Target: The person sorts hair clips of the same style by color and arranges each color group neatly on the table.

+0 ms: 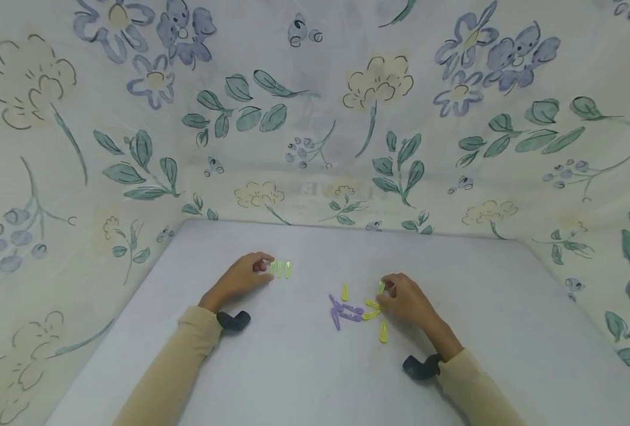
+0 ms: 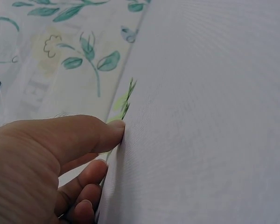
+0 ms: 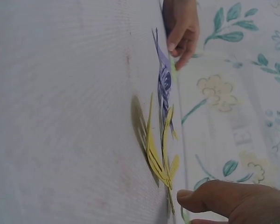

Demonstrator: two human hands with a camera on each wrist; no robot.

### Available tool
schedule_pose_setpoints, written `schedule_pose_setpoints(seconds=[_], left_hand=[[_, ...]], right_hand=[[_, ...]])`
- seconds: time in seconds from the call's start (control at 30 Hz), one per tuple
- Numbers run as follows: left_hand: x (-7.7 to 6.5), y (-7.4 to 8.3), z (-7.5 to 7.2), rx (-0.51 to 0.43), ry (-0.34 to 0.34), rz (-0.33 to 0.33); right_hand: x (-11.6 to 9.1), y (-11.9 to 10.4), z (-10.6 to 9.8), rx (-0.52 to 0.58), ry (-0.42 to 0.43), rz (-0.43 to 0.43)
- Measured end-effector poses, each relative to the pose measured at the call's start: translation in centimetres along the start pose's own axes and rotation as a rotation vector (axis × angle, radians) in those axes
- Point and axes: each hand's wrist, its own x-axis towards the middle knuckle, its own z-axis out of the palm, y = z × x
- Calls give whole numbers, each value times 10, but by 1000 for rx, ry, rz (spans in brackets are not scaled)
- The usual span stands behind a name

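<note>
Three light green snap hair clips (image 1: 280,270) lie side by side in a row on the white table. My left hand (image 1: 243,276) is at the row's left end, thumb and forefinger at the two ends of the leftmost clip. In the left wrist view the thumb (image 2: 113,132) partly hides the clips. A light green hair clip (image 1: 381,288) is pinched by my right hand (image 1: 407,300). Just left of that hand is a loose group of purple hair clips (image 1: 351,317) and yellow hair clips (image 1: 383,332), some overlapping.
A yellow clip (image 1: 344,292) lies apart at the top of the group. Behind the table (image 1: 293,367) hangs a flower-patterned sheet (image 1: 315,136), which also runs along both sides. Dark wrist cameras (image 1: 234,320) are strapped at both cuffs.
</note>
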Motion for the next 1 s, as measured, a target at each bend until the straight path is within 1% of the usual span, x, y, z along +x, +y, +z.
schedule_pose_setpoints(seconds=[0.23,0.5,0.8,1.0], left_hand=[[4,1,0,-14,7,1],[3,-2,1,2,6,30],[2,-3,1,-17,8,22],[3,0,1,-4,12,7]], right_hand=[[1,2,-3,23,-18,25],[2,3,0,30,-22,38],[1,3,2,22,-1,20],[0,2,1,25,3,21]])
